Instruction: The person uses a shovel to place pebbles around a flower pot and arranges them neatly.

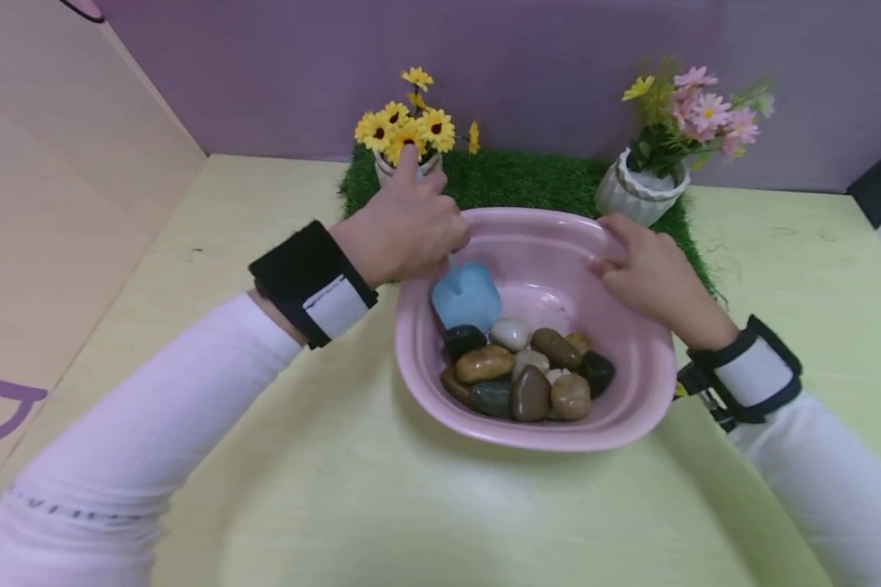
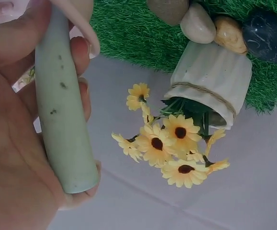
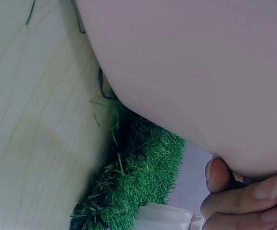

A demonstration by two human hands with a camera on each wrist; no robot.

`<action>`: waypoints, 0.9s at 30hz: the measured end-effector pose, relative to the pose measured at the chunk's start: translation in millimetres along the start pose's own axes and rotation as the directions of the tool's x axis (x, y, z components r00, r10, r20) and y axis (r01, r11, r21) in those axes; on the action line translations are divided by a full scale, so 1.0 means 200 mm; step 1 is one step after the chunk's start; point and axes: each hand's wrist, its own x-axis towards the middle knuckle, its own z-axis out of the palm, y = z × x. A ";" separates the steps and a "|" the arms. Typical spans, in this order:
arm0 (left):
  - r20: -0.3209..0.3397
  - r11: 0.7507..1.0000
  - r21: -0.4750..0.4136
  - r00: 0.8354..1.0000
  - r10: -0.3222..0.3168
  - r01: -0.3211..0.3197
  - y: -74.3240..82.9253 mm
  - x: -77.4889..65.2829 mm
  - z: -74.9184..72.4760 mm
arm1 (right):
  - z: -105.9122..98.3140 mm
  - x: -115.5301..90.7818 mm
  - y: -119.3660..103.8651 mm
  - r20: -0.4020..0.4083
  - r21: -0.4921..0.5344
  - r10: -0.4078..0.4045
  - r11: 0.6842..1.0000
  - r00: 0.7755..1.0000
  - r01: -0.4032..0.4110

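Pale desk (image 1: 301, 489), purple wall (image 1: 286, 73) behind, fake-grass mat (image 1: 517, 181) with potted yellow flowers (image 1: 382, 130) and potted pink flowers (image 1: 712, 114) just past the pink basin (image 1: 532, 434). Stones (image 1: 532, 395) crowd its near side, right by the blue scoop (image 1: 470, 302). Left hand (image 1: 404, 224) is wrapped round the scoop's handle (image 2: 64, 115), blue end inside the basin just below; right hand (image 1: 653, 273) grips the basin.

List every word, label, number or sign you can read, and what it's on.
Purple letter-like mark on the side panel: cut off at the picture's edge, cannot tell which letter.
Dark marks on the left sleeve: too small to read, if lettering at all.
No readable text on the pink basin or pale handle.
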 end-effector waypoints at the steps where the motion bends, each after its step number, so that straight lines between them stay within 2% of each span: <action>1: 0.009 1.000 0.006 1.000 -0.002 0.002 0.00 0.00 0.00 | 0.00 0.00 0.00 -0.001 0.000 -0.001 1.000 1.000 0.001; 7: 0.062 1.000 0.018 0.998 -0.018 0.017 0.00 0.00 -0.01 | 0.00 0.00 0.00 -0.002 -0.009 -0.003 1.000 1.000 0.003; 11: 0.070 1.000 0.011 0.997 -0.018 0.017 -0.01 -0.01 -0.01 | 0.00 0.01 0.00 -0.004 -0.013 0.004 1.000 1.000 -0.004; 14: 0.065 1.000 0.003 0.998 -0.016 0.016 -0.01 -0.03 -0.01 | 0.00 0.01 0.00 -0.003 -0.010 0.006 1.000 1.000 -0.006; 20: 0.015 0.999 -0.032 1.000 -0.018 0.019 -0.03 -0.05 0.01 | 0.00 0.01 0.01 0.001 -0.007 0.006 1.000 1.000 -0.006; 27: 0.060 0.994 -0.102 0.998 0.035 -0.029 -0.01 -0.05 0.04 | 0.01 0.01 0.00 0.007 -0.008 0.020 1.000 1.000 -0.020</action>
